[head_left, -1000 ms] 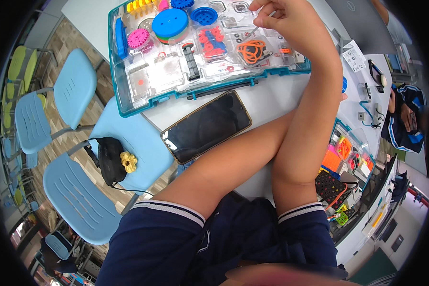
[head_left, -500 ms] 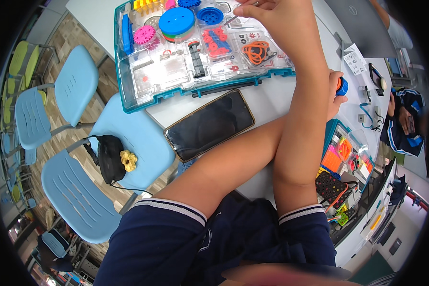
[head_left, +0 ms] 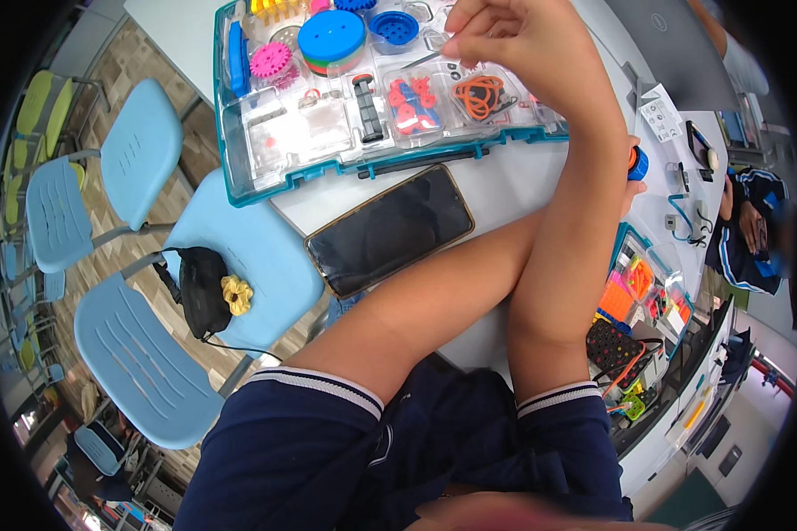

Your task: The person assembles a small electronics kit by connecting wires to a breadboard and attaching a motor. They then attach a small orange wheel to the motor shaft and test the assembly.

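Here, the biggest thing is the white bench (head_left: 514, 186), and my two arms cross over it. On the far side of it lies the clear parts box (head_left: 225, 133) with its teal rim, lid open, full of little cups. My right hand (head_left: 514, 40) is up over the far right cups of that box. Its grip is pinched nearly shut, thumb and finger on a thin grey stick (head_left: 427, 58) that pokes out to the left, above the box.

To do this well, I think I should keep the pinch firm and lift the stick straight up, so it does not catch on the cup walls or drop in with the wrong bits.

My left hand (head_left: 630, 188) is off to the right, mostly hidden behind my right arm. A small blue round piece (head_left: 638, 164) sits right at it, but I cannot tell how closed that grip is.

Near me, just this side of the box, lies a dark phone (head_left: 390, 230), tilted. My crossed arms could bump it. On the left is a blue chair (head_left: 248, 257) with a black pouch (head_left: 202, 288) and a yellow hair band (head_left: 236, 295).

Inside the box are a big blue wheel (head_left: 331, 35), a pink gear (head_left: 270, 60), orange rubber rings (head_left: 480, 93) and tiny red bits (head_left: 409, 93), all close under my hand.
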The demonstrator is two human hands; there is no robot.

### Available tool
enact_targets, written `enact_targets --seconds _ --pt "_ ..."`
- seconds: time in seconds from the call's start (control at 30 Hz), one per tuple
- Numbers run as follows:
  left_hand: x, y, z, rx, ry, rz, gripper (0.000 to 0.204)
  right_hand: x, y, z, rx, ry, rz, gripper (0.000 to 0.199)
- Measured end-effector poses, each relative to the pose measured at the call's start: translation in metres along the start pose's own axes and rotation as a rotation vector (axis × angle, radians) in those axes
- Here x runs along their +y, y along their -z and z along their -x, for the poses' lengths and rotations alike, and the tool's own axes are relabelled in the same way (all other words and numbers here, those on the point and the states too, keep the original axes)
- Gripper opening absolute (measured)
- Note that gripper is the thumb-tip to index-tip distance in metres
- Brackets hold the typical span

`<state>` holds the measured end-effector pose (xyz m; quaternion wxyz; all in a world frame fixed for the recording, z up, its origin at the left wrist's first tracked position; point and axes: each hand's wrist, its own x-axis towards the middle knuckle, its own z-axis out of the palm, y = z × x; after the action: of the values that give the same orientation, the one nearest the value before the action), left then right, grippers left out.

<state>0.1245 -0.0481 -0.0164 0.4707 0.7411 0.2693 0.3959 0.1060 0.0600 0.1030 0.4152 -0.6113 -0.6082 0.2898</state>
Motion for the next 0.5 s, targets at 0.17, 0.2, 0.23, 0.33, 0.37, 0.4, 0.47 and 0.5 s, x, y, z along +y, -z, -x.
enact_targets --seconds 0.17,0.2,0.23,0.33,0.37,0.4,0.47,0.5 --pt "0.000 0.000 0.002 -0.006 -0.011 0.010 0.055 0.004 0.002 -0.002 0.312 0.101 0.007 0.009" --pt "0.000 0.000 0.003 -0.007 -0.011 0.012 0.055 0.005 0.004 -0.002 0.335 0.067 0.045 0.010" --pt "0.000 -0.001 0.003 -0.008 -0.015 0.012 0.055 0.006 0.006 -0.002 0.358 0.033 0.082 0.011" --pt "0.000 0.000 0.006 -0.013 -0.020 0.014 0.055 0.009 0.012 0.000 0.400 -0.033 0.141 0.013" --pt "0.000 0.001 0.007 -0.013 -0.023 0.016 0.055 0.010 0.014 0.000 0.409 -0.046 0.151 0.013" --pt "-0.001 0.001 0.007 -0.014 -0.024 0.018 0.055 0.011 0.017 0.002 0.389 -0.026 0.153 0.013" --pt "-0.001 0.001 0.008 -0.015 -0.023 0.020 0.055 0.012 0.023 0.006 0.347 0.015 0.159 0.013" --pt "-0.001 0.001 0.007 -0.015 -0.024 0.024 0.055 0.011 0.026 0.008 0.305 -0.015 0.165 0.013"
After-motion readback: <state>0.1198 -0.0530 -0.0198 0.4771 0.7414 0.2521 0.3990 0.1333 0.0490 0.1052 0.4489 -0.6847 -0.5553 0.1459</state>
